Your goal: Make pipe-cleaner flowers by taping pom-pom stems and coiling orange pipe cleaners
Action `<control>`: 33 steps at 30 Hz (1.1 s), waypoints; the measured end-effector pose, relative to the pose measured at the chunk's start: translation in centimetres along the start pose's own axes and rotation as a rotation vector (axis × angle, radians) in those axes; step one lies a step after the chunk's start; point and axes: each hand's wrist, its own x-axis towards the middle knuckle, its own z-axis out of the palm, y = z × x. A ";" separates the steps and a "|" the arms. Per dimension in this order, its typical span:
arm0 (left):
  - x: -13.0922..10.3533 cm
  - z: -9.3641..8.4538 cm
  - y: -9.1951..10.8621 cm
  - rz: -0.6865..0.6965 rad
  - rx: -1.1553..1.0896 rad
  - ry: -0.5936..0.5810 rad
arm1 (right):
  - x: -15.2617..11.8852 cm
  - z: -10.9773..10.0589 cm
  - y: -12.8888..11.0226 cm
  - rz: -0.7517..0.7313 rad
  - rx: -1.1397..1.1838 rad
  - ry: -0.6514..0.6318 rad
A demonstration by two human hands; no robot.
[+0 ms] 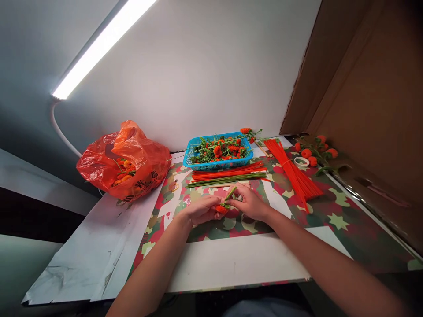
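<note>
Between my two hands is a small orange pipe-cleaner flower [222, 209] with a green stem [230, 193] pointing up and to the right. My left hand [205, 209] is closed around the flower head from the left side. The fingers of my right hand [246, 201] pinch the green part just above the orange head. Just beyond the hands lie a bundle of green pipe cleaners [228, 179] and a bundle of red-orange ones [231, 171]. A thin wooden stick [220, 186] rests close to my right fingers, partly hidden by them.
Behind the bundles stands a blue basket [214, 165] of orange and green flowers. To the left sits a red plastic bag [99, 160] with orange flowers. Rightward are a tied red-orange pipe-cleaner bundle [294, 174], a tape roll [301, 162], finished flowers [306, 153] and a cardboard wall [370, 101].
</note>
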 end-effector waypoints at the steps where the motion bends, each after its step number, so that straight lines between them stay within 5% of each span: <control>1: 0.1 0.0 0.0 0.014 0.015 0.031 | 0.0 -0.1 0.0 -0.013 -0.044 -0.001; 4: 0.2 0.5 -0.1 0.207 0.171 0.197 | -0.1 -0.2 0.1 -0.022 -0.178 0.015; 9: 0.0 1.8 -0.5 0.610 0.732 0.433 | 0.1 0.0 0.1 0.066 -0.250 0.077; 15: 0.1 2.8 -0.5 0.646 0.942 0.572 | 0.1 0.2 -0.5 0.094 -0.291 0.082; 22: 0.3 2.4 -0.3 0.536 0.844 0.485 | -0.1 0.1 -0.4 0.054 -0.314 0.058; 33: -0.3 1.0 0.3 0.119 0.264 0.054 | -0.4 -1.1 -0.4 -0.091 -0.014 -0.066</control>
